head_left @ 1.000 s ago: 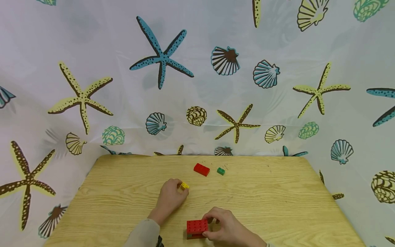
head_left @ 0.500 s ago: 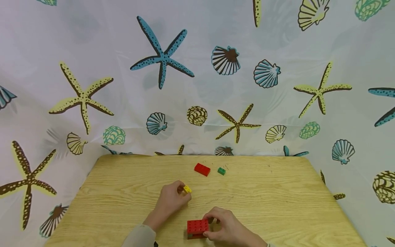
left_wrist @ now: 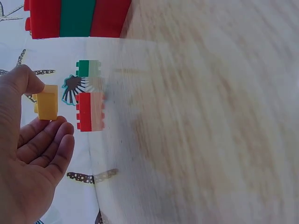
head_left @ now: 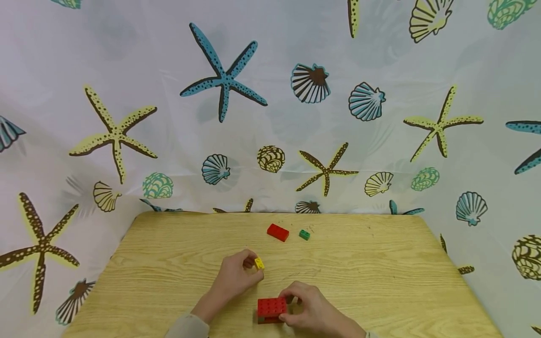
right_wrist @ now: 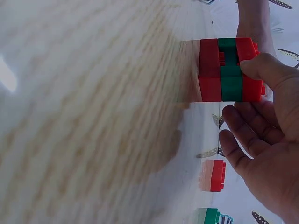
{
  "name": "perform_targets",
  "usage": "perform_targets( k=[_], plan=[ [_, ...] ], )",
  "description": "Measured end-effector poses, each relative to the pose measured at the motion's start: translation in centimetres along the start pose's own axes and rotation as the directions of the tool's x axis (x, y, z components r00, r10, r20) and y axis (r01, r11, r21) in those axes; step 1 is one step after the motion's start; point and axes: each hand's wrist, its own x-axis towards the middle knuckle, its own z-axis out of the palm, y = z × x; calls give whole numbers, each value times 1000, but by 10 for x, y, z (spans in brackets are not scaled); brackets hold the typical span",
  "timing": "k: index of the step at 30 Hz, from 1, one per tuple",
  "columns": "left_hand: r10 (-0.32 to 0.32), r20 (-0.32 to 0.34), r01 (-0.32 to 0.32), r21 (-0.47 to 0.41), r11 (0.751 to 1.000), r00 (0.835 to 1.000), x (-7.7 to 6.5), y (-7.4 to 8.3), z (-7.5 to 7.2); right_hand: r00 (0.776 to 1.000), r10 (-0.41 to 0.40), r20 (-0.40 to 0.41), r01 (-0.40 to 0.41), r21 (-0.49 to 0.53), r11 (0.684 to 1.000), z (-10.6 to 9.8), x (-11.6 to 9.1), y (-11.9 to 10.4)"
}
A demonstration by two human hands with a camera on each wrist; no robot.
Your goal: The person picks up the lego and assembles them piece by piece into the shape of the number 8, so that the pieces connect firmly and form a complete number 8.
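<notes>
Between its thumb and fingertips my left hand (head_left: pixel 237 277) pinches a small yellow toy brick (head_left: pixel 259 263). In the left wrist view that yellow brick (left_wrist: pixel 47 103) shows its studs pointing left, and it appears held off the table. My right hand (head_left: pixel 310 307) grips the right end of a built block of toy bricks (head_left: pixel 271 307) standing near the table's front. Seen from the right wrist, this block (right_wrist: pixel 231 84) has a red layer, a green layer with a gap in it, and another red layer with studs on top. The two hands are apart.
Farther back on the wooden table (head_left: pixel 372 272) lie a loose red brick (head_left: pixel 277 232) and, to its right, a small green brick (head_left: pixel 304 234). A white curtain (head_left: pixel 270 117) printed with starfish and shells hangs behind the table and at both sides.
My left hand has shifted slightly right and toward me, carrying the yellow brick, which has turned a little. My right hand stays at the built block, almost still.
</notes>
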Motion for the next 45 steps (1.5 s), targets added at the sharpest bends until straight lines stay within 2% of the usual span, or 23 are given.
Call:
perform_targets(
  k=[5,9,13,20,25,34,45],
  plan=[
    [19,13,-17,-75,997,1000,-7,4,-3,1000,-5,-15,5,9,1000,-1,2,3],
    [77,16,-75,-103,992,997,-14,7,-4,1000,9,-16,-8,28,1000,-2,4,5],
    [133,31,-128,-133,983,991,-21,9,-6,1000,6,-19,-5,24,1000,-2,4,6],
    [199,69,-184,-176,967,978,-32,11,-12,1000,-4,-29,4,10,1000,-3,4,5],
    [238,69,-221,-199,955,969,-40,13,-14,1000,1,-28,-1,4,1000,-3,5,4],
    [231,86,-213,-183,960,969,-48,14,-17,1000,-2,-31,2,0,1000,-3,5,4],
    [263,83,-247,-167,955,961,-56,5,-14,999,24,-21,-24,22,999,-2,4,4]
  ],
)
